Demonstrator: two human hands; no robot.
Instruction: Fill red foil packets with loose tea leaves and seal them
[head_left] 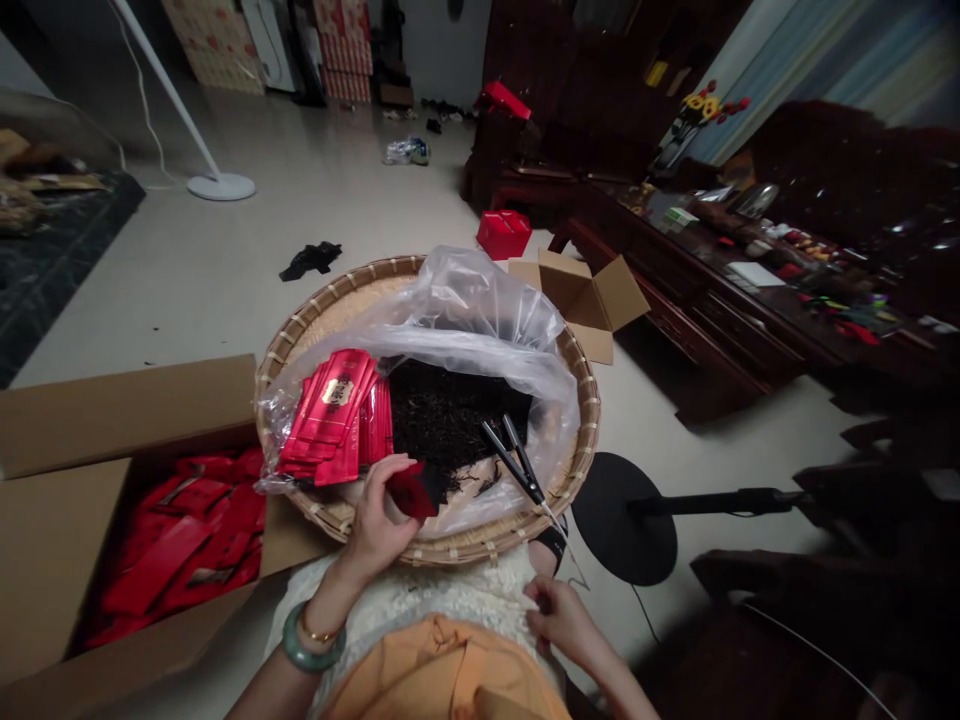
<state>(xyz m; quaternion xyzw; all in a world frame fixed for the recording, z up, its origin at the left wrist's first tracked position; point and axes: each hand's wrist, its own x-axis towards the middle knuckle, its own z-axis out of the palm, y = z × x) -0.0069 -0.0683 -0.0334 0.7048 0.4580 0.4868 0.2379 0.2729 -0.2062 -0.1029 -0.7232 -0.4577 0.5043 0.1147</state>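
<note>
My left hand (379, 515) is closed on a small red packet (414, 492) at the near rim of a round woven basket tray (581, 385) on my lap. A clear plastic sheet (480, 310) in the tray holds a heap of dark loose tea leaves (450, 410), and a stack of red packets (334, 415) lies to its left. Black tongs (514, 458) rest on the leaves. My right hand (559, 618) is down at my lap by the white cloth, its fingers curled; whatever it pinches is hidden.
An open cardboard box (82, 430) on my left holds many red packets (180, 545). A smaller open box (592, 295) and a red box (502, 233) sit beyond the tray. A black stand base (626, 515) is on the right, with a dark wooden table (750, 290) behind it.
</note>
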